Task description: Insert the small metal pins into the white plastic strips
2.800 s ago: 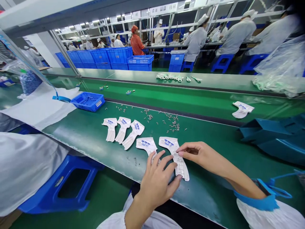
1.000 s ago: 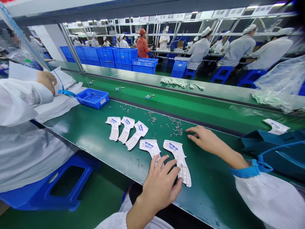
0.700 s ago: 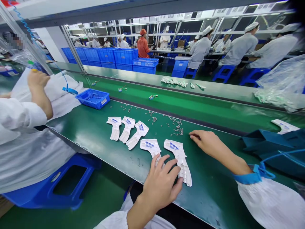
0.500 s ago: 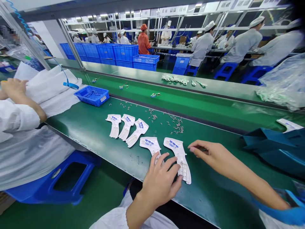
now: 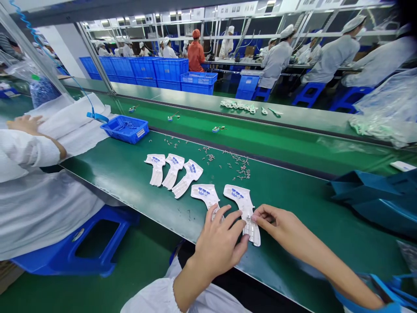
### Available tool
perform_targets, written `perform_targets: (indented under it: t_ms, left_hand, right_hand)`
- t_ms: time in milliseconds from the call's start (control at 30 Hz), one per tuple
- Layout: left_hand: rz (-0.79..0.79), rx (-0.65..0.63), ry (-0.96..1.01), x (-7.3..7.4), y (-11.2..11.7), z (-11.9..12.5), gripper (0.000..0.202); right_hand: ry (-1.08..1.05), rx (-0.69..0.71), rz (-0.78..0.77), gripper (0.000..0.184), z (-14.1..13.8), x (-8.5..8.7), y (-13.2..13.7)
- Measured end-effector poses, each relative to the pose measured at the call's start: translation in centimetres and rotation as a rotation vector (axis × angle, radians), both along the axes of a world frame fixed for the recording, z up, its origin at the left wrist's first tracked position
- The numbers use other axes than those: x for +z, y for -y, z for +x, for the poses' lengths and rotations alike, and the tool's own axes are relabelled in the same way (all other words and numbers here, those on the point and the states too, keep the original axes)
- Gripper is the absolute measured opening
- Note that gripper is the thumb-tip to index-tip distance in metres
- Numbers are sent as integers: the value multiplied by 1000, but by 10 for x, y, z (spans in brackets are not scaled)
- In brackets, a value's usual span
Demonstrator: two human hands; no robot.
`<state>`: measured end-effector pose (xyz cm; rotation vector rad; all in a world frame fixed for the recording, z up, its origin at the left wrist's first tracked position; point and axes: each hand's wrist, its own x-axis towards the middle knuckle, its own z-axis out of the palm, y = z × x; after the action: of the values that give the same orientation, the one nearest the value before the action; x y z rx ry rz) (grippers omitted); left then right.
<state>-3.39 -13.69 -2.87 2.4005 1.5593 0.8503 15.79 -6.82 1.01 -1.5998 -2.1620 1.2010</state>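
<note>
Two white gun-shaped plastic shell halves lie nearest me, one white shell half (image 5: 238,194) on the right and another shell half (image 5: 204,193) on the left, each with blue marks inside. My left hand (image 5: 219,243) rests over their lower ends with fingers spread, touching the right one's handle. At that handle's right edge my right hand (image 5: 272,221) has thumb and forefinger pinched together; whatever is between them is too small to make out. Farther left, three like shell halves (image 5: 176,167) lie in a row. Small metal screws (image 5: 243,167) are scattered behind them.
A blue tray (image 5: 125,129) with small blue parts stands at the left, near a co-worker's hand (image 5: 28,124). Behind the screws runs a green conveyor belt (image 5: 280,139) carrying small assemblies. A dark teal bin (image 5: 371,195) stands at the right.
My right hand has moved down and slightly left, from beside the right shell half onto its handle edge. My left hand stays over the handles. Small assemblies on the belt have shifted right.
</note>
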Motion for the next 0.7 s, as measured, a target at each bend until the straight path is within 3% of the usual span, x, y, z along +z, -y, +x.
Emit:
perform_targets:
  t_ms: [167,300,500,700]
  left_hand:
    - [-14,-12,8,0,0,0,23]
    - [-18,-10,17,0,0,0,22]
    - [-23,-3,18,0,-1,-1,23]
    - [-51,-8,17,0,-1,-1,26]
  right_hand:
    - [1,-26,-2,26,-3,-4,5]
    - [-205,-139,-173,26,-2,-14,5]
    - [-467,-395,-371,52,-8,-8,8]
    - [-544,-468,-373,85,-17,-2,14]
